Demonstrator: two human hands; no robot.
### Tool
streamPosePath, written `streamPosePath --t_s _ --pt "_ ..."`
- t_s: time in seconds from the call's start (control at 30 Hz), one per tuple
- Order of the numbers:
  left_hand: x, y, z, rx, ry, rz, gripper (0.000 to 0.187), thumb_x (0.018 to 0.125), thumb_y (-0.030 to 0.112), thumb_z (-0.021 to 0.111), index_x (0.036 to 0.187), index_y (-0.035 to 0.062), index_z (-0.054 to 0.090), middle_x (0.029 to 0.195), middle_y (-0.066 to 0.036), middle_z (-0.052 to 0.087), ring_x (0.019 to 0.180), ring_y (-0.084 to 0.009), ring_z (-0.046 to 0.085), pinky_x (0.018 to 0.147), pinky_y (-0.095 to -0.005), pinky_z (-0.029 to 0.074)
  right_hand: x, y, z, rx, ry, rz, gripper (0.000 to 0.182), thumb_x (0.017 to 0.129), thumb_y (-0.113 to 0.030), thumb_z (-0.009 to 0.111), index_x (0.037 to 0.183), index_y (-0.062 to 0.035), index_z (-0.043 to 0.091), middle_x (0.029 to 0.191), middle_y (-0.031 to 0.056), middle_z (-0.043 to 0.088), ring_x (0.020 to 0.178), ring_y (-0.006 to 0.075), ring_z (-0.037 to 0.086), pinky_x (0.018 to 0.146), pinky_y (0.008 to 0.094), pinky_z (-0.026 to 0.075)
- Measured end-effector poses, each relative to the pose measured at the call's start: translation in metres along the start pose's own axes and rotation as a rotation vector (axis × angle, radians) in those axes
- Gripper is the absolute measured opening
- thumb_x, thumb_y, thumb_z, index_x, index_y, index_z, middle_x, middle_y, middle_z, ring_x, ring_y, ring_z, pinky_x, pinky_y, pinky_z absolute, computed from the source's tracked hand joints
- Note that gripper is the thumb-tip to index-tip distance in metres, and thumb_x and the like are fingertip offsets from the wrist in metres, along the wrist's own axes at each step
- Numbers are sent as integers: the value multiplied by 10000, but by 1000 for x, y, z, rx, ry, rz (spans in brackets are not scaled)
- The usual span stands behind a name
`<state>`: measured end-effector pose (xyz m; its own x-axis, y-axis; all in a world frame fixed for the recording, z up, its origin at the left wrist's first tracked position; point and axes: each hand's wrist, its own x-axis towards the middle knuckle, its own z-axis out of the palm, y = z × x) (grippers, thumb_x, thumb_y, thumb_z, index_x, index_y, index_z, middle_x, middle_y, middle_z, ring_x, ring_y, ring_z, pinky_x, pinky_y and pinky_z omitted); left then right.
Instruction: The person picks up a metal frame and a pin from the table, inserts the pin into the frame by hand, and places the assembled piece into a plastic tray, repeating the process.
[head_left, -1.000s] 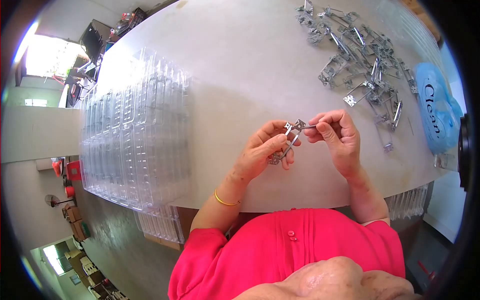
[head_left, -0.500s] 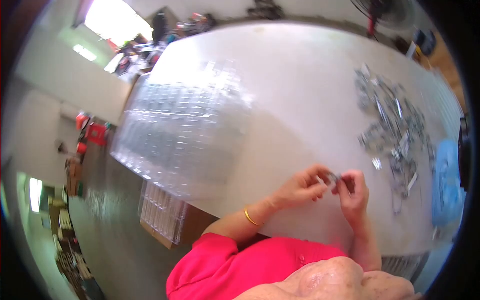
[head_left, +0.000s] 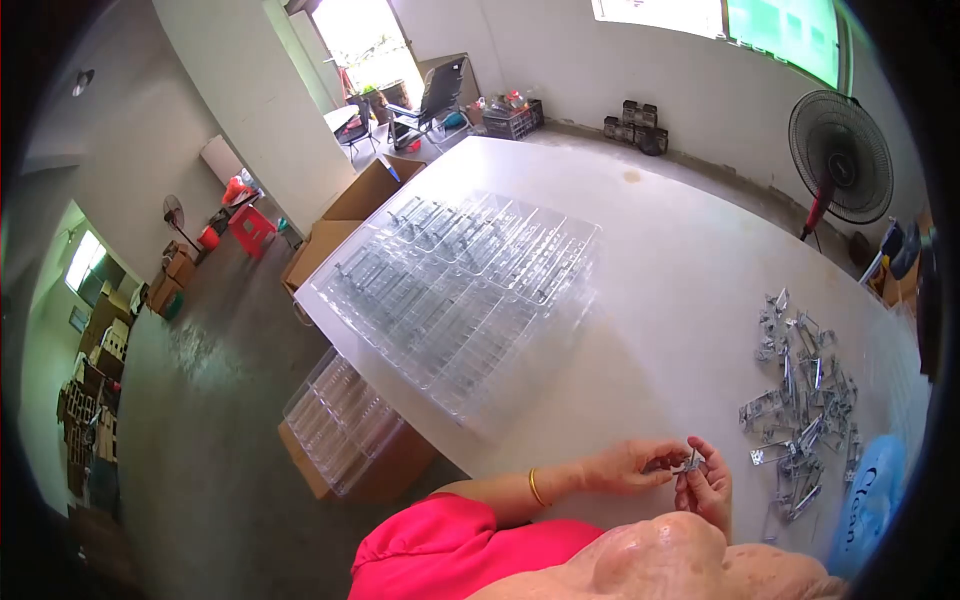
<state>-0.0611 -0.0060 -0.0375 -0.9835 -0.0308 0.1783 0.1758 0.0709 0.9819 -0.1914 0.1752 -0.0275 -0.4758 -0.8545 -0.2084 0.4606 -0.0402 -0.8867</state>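
Near the front edge of the table, my left hand [head_left: 628,466], with a gold bangle on its wrist, has its fingers closed at the left side of a small metal bracket [head_left: 688,466]. My right hand [head_left: 708,487] pinches the same piece from the right, thumb and fingertips close together. The fingers partly cover the bracket, so its full shape is hidden. To the right of my hands lies a loose pile of similar silvery metal brackets [head_left: 800,405]. Clear plastic trays [head_left: 450,290], stacked on the left of the table, hold rows of metal parts.
The white table [head_left: 655,340] extends away from me. A blue plastic pack [head_left: 870,500] sits at its right edge. Another clear tray [head_left: 345,420] rests on a cardboard box [head_left: 385,470] below the left edge. A standing fan [head_left: 840,160] is behind the table.
The view has tilted upward, so table and hands appear lower and more of the room shows. Both hands stay together at the metal bracket, with the fingers slightly shifted.
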Motion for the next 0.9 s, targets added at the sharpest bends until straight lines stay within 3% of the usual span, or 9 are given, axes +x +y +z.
streamPosePath --t_s 0.17,0.3,0.63,0.8,0.9 --pt "-2 7 -1 126 18 -53 429 1000 117 596 1408 13 511 1247 -144 620 1167 -246 610 1016 -394 488 3 8 -9 -69 -13 -35 441 1008 -64 587 1418 36 458 837 114 660 556 123 586 471 226 478" --pt "0 -1 3 176 43 46 460 964 90 604 1408 15 513 1260 -161 611 1219 -294 575 1042 -417 468 -2 1 -8 -34 -54 -48 418 992 -46 603 1390 29 498 939 127 680 613 132 612 476 229 495" --pt "-3 3 6 295 86 261 423 907 34 628 1322 13 551 1173 -159 645 1123 -344 586 976 -443 480 -7 -15 4 -452 -59 -183 426 988 -19 573 1406 5 496 872 107 689 602 114 601 530 245 503" --pt "-1 -6 12 337 95 366 341 885 37 663 1215 20 579 1101 -139 658 1090 -342 594 940 -445 485 -22 -23 29 -618 21 -149 531 983 -14 556 1487 13 393 750 78 665 562 118 599 528 243 498" --pt "-1 -7 14 300 91 400 334 858 38 694 1174 24 585 1062 -136 657 1069 -344 599 915 -443 488 -29 -22 34 -659 48 -159 554 988 -27 552 1506 19 363 758 81 668 561 123 610 525 245 496"
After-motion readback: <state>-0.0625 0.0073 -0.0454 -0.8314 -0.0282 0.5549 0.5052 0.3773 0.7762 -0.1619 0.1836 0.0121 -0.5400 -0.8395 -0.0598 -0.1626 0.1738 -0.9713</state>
